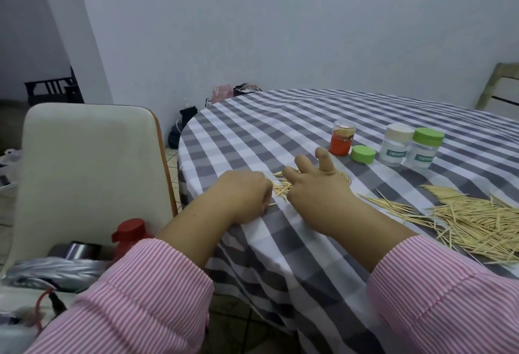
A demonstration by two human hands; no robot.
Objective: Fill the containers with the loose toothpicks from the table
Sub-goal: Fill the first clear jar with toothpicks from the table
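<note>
On the round table with the grey and white checked cloth (280,117), the left hand (243,195) curls its fingers round a small bunch of thin wooden toothpicks (282,189), the right hand (317,185) rests beside it with fingers spread, and the big loose pile of toothpicks (474,219) lies well apart from the clear plastic jars (393,144)

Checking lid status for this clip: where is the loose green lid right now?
In the head view the loose green lid lies flat on the checked tablecloth, between the orange container and the white-capped jar.

Bare cloth (280,129) left of the containers (393,147); toothpick heap (471,221) blocks right
</note>
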